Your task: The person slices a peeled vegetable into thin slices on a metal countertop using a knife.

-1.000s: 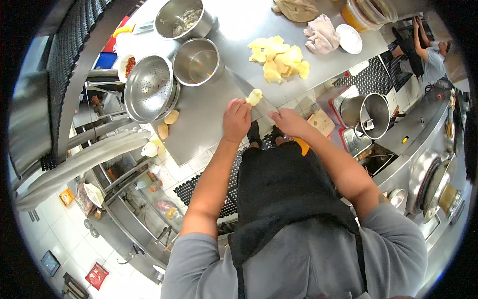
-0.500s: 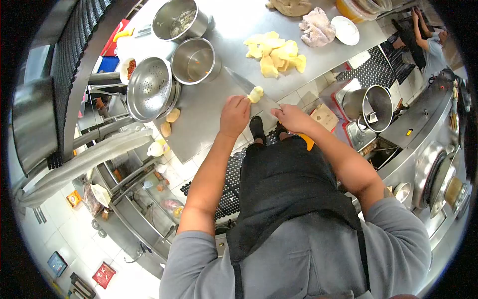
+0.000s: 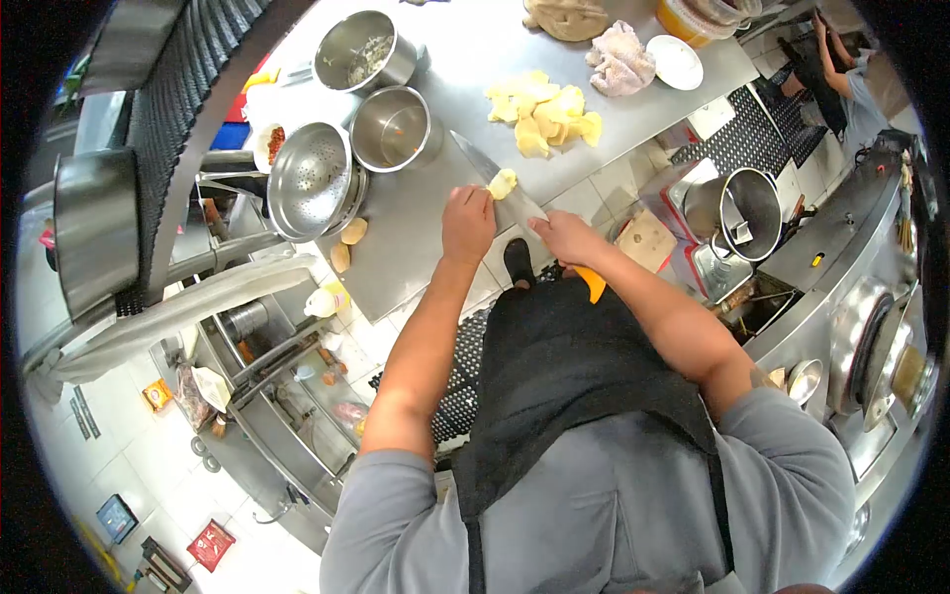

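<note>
My left hand point(image 3: 468, 220) is closed on a pale yellow peeled potato piece point(image 3: 503, 183) at the front edge of the steel table. Gripped in my right hand point(image 3: 566, 238) is a large kitchen knife point(image 3: 522, 204) with an orange-yellow handle. Its wide blade points away to the upper left and lies against or just behind the potato; I cannot tell whether it is cutting. Beyond the blade sits a pile of pale yellow slices point(image 3: 544, 114). Two brownish-yellow potatoes point(image 3: 354, 232) rest at the table's left edge.
A colander point(image 3: 307, 178) and two steel pots point(image 3: 388, 129) stand on the left of the steel table point(image 3: 396, 267). Raw poultry point(image 3: 621, 59), a white dish point(image 3: 677, 61) and an orange tub point(image 3: 688, 22) are at the far right. Another person point(image 3: 856, 89) stands at upper right.
The knife handle has swung a little to the left and toward my apron, and the potato piece has shifted slightly left. The whole view has turned slightly.
</note>
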